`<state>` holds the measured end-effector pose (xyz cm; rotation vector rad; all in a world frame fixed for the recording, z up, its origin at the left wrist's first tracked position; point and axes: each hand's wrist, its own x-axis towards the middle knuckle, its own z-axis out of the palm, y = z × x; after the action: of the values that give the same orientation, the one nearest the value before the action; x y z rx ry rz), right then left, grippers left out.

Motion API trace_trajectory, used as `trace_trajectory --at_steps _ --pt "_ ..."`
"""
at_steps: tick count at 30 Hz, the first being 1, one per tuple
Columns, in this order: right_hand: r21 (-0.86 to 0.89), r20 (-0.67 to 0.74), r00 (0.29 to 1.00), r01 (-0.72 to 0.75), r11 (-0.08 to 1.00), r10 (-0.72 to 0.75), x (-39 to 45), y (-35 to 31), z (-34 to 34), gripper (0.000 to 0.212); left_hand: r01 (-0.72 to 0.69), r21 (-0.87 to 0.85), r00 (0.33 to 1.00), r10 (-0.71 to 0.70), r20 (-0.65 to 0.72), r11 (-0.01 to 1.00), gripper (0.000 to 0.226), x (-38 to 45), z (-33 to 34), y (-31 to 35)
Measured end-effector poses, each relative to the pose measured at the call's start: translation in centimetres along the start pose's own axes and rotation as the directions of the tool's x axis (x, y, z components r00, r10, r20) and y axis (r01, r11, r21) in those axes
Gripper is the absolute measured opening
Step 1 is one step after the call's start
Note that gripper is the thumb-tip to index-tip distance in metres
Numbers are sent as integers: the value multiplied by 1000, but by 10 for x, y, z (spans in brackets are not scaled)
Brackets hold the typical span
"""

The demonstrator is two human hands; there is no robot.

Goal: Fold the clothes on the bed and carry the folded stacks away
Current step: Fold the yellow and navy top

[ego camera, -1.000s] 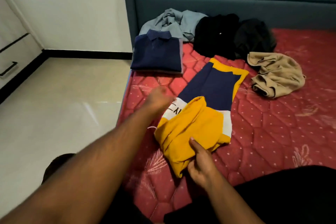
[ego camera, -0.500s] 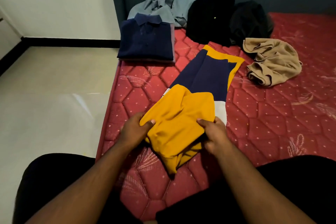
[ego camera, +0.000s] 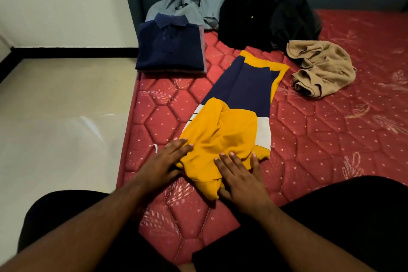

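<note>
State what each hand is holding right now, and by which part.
Nothing is gripped. The left hand and right hand lie flat, palms down, on the near yellow end of the yellow, navy and white garment, pressing it onto the red quilted mattress.

a half-folded yellow, navy and white garment [ego camera: 237,117] lies mid-bed; a folded navy polo [ego camera: 171,47] sits near the bed's corner; grey [ego camera: 194,2], black [ego camera: 265,17] and tan [ego camera: 322,68] clothes lie crumpled.

No text can be read; the yellow and navy garment [ego camera: 240,104] shows only dark strokes (mostly covered).
</note>
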<state>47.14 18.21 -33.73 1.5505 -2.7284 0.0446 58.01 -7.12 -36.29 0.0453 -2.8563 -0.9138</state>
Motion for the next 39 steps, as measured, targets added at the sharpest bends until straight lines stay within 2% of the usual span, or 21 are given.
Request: trace_trajectory --at_steps 2,4,5,7,8,10,12,13,15,17,18,20,22,25,29,32,35,37,39 --pt "9 -98 995 9 1000 -8 7 4 -3 53 7 -16 997 -8 -70 1000 59 7 -4 -1" --pt "142 -142 989 -31 989 51 11 2 -17 46 -21 -3 995 20 -95 1000 42 13 -18 1" --pt "279 -97 989 -80 957 111 10 0 -27 47 -54 7 997 54 -61 999 35 14 -28 4" --pt "550 84 981 -192 813 175 3 -3 -44 46 -91 19 996 91 26 996 24 13 -49 13" --pt "614 137 976 -218 759 170 -2 -1 -49 41 -66 -13 996 66 62 998 20 11 -60 22" --pt "691 239 959 -279 667 154 -13 -3 -57 36 132 -234 976 -85 201 963 7 1 -81 42" --pt "810 352 930 -360 463 106 -21 -5 -66 37 312 -446 917 -143 372 839 11 -4 -104 62" --pt "852 397 915 -397 341 75 -25 -6 -73 39 353 -486 895 -136 425 800 10 -3 -115 70" --pt "879 461 887 -459 130 14 -26 -3 -84 48 408 -504 864 -144 482 761 26 7 -129 80" --pt "858 513 857 -514 11 49 -17 6 -97 45 450 -591 871 -181 457 669 44 27 -134 85" --pt "842 539 838 -536 -59 82 -10 11 -102 42 466 -659 875 -200 440 591 51 36 -132 87" --pt "822 567 801 -535 -193 193 10 30 -105 34 467 -752 883 -195 427 465 64 62 -120 90" --pt "819 568 770 -492 -296 290 34 56 -102 32 427 -777 904 -232 358 463 73 96 -101 87" --pt "827 555 745 -444 -344 371 74 96 -89 45 354 -783 910 -382 162 511 74 155 -74 77" --pt "822 550 712 -370 -434 436 128 149 -78 52 301 -829 889 -453 65 472 65 232 -43 55" --pt "748 618 722 -419 -515 311 146 181 -59 59 304 -823 863 -505 25 479 61 274 -21 38" --pt "782 568 773 -399 -479 283 144 198 -34 37 331 -808 837 -546 13 487 59 303 2 20" --pt "836 492 799 -324 -443 345 147 202 -24 40 329 -801 825 -565 -14 501 56 313 10 14" --pt "877 441 780 -269 -399 444 152 205 -18 44 327 -795 805 -591 -49 511 52 321 15 15"
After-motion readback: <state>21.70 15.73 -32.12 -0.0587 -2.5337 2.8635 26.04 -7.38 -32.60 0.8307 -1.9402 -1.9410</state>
